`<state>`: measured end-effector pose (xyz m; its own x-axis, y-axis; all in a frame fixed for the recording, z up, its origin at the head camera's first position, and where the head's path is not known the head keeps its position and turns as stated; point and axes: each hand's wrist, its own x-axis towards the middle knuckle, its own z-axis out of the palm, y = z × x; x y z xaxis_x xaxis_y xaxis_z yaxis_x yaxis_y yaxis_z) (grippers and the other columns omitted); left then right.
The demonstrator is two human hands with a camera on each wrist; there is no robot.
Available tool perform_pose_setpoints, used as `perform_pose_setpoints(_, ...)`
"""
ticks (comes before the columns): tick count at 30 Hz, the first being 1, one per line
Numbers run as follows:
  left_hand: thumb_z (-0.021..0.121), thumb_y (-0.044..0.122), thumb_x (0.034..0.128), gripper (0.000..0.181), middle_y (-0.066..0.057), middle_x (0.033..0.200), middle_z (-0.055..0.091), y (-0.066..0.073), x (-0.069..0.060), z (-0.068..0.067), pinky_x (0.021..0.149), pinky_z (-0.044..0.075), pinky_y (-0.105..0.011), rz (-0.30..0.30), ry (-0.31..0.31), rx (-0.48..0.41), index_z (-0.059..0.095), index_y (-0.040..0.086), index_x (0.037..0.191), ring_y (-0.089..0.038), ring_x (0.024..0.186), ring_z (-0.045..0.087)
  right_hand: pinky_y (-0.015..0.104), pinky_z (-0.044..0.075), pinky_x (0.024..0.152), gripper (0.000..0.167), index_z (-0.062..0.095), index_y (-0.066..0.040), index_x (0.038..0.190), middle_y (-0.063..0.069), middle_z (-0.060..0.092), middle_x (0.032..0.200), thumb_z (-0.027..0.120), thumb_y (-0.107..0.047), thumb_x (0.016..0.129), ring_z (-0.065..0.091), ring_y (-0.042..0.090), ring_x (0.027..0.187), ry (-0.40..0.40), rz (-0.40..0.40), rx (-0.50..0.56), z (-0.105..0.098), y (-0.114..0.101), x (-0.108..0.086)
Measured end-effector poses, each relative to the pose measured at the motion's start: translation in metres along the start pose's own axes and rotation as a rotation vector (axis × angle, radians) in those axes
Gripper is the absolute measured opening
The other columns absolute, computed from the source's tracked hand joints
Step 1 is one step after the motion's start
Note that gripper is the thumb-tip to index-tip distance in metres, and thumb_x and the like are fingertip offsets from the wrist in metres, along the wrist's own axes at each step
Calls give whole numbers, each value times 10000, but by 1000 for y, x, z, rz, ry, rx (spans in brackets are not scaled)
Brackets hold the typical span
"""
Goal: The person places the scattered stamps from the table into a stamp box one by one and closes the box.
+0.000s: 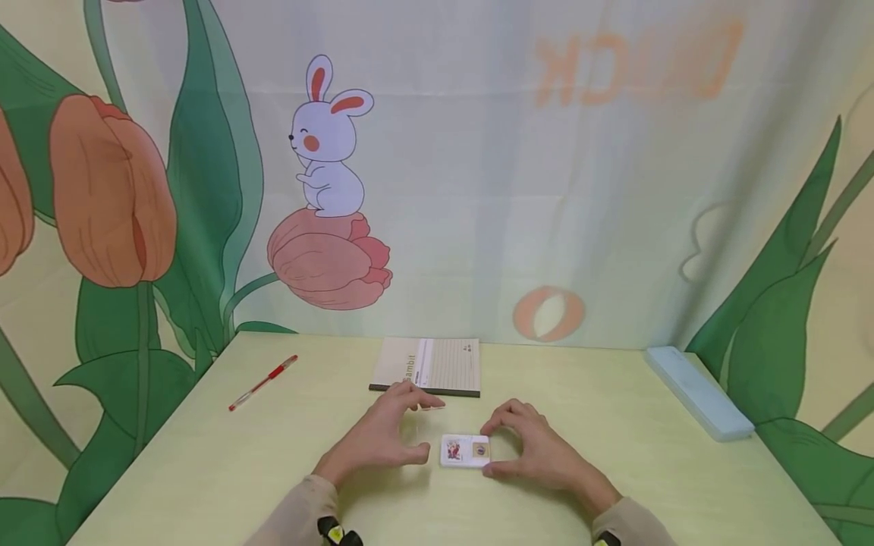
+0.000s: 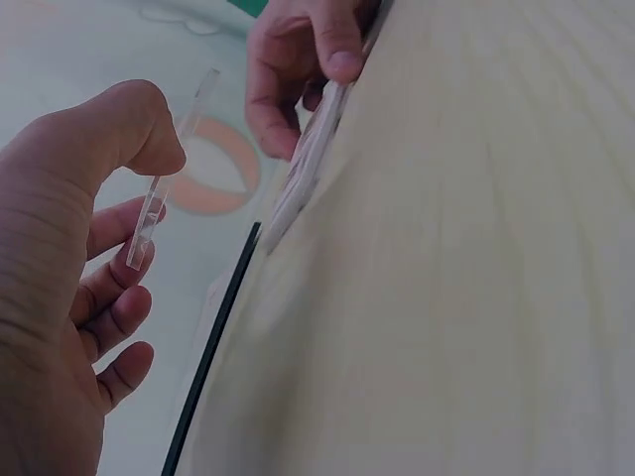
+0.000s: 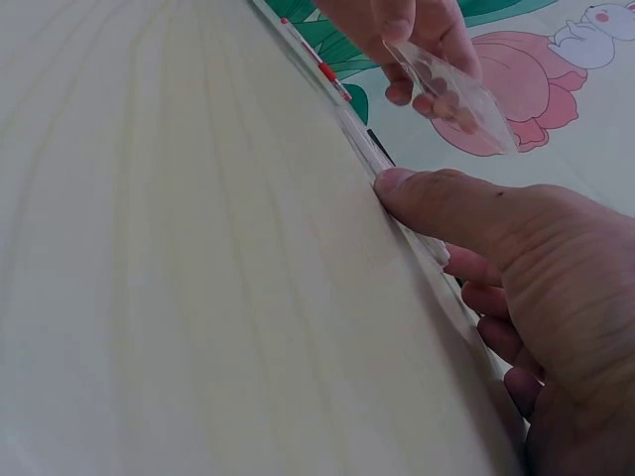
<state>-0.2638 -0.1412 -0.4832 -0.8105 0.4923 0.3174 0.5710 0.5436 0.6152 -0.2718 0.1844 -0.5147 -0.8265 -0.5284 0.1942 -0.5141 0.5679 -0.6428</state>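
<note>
A small flat white case [image 1: 457,464] lies on the table, with a red-figured picture and a tan square bearing a round dark emblem on its top. My right hand [image 1: 542,449] holds its right end between thumb and fingers; in the right wrist view the thumb [image 3: 437,198] presses along its edge. To the left of the case, my left hand [image 1: 378,434] pinches a thin clear plastic sheet [image 3: 466,99] between thumb and fingers, raised above the table. Seen almost edge-on in the left wrist view, the sheet stands apart from the case.
Behind the hands lies a beige notebook [image 1: 451,368] with a dark spine. A red pen [image 1: 259,385] rests at the table's left, and a long light-blue box [image 1: 699,394] lies near the right edge. A printed curtain [image 1: 464,189] hangs along the table's back.
</note>
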Motion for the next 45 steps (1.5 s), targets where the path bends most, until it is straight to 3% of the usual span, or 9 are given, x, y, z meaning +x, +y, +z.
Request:
perform_pose_setpoints(8, 857, 190, 787, 624, -54, 1273, 641, 4, 11, 24, 1024, 468, -407, -5, -75, 1, 737, 150, 1399, -241, 1211, 568, 654, 366, 1153, 471, 735, -354, 1175, -137, 593, 1310, 993, -494, 806, 503, 233, 1320, -1, 0, 0, 2, 3, 1)
perform_pose_setpoints(15, 854, 222, 813, 616, -16, 1236, 610, 5, 13, 35, 1036, 466, -403, -35, -119, -11, 731, 158, 1414, -208, 1209, 547, 666, 367, 1163, 478, 729, -324, 1170, -129, 598, 1320, 993, -485, 806, 506, 244, 1327, -7, 10, 3, -2, 1, 0)
perform_pose_setpoints(27, 856, 250, 838, 587, 20, 1274, 660, 1, 12, 38, 1122, 462, -471, -57, -119, 9, 742, 185, 1411, -178, 1240, 560, 649, 364, 1158, 573, 739, -244, 1260, -98, 602, 1338, 991, -486, 806, 524, 256, 1322, 3, -5, -24, -1, 1, 0)
perform_pose_setpoints(45, 855, 306, 813, 541, 66, 1245, 665, -4, 11, 42, 1092, 443, -457, -33, -112, 58, 785, 216, 1342, -146, 1203, 537, 659, 345, 1177, 547, 720, -275, 1274, -104, 594, 1344, 949, -527, 846, 513, 249, 1340, -4, -2, -26, 0, 1, 0)
